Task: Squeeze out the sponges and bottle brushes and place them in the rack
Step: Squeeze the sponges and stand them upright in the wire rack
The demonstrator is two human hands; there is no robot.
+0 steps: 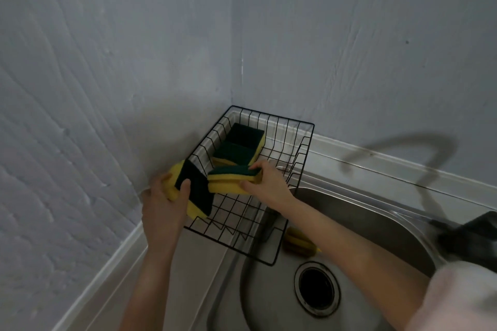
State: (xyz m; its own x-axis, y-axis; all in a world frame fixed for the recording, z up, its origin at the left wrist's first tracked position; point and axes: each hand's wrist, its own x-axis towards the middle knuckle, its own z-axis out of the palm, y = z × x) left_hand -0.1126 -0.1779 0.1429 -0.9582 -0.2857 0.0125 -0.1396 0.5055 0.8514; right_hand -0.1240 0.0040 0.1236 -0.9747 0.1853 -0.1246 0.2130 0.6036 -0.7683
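Observation:
A black wire rack (pixel 301 126) stands in the corner beside the sink, its front edge hanging over the basin. Two yellow sponges with dark green pads lie in its far part (pixel 243 146). My left hand (pixel 164 207) grips another yellow-and-green sponge (pixel 195 191) at the rack's left rim, green pad facing me. My right hand (pixel 265 183) holds a sponge (pixel 231 179), possibly two stacked, flat over the rack's middle. One more yellow sponge (pixel 297 243) lies in the sink, partly hidden under my right forearm. No bottle brush is clearly visible.
The steel sink (pixel 269 290) with a dark drain hole (pixel 317 287) lies below the rack. Grey walls meet in the corner behind it. A dark blurred object (pixel 473 236) sits at the sink's right edge. A faucet's shadow falls on the right wall.

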